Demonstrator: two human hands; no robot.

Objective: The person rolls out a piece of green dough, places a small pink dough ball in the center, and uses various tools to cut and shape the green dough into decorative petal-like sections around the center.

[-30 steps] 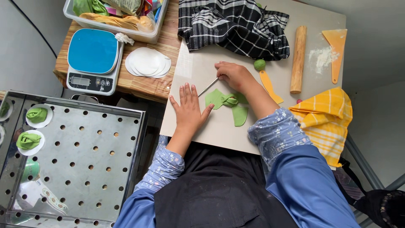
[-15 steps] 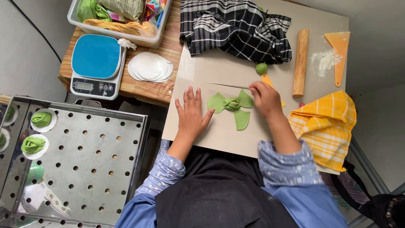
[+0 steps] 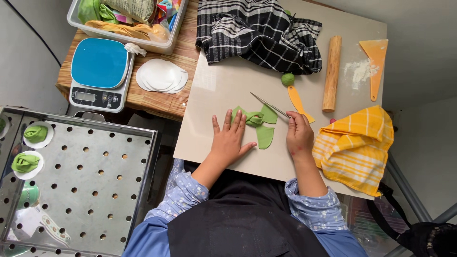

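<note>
On pale board [image 3: 223, 85]: left hand [image 3: 229, 141], fingers spread flat, pins green dough piece [image 3: 257, 124] steady; right hand [image 3: 299, 135], fingers curled, grips thin metal tool [image 3: 270, 105] angled toward dough for shaping.

I have one view only, from the head camera, looking almost straight down over the chest onto the bench [image 3: 228, 85]. It sits near enough that both forearms fill the middle, and wide enough to catch the tray [image 3: 109, 190] at left.
</note>
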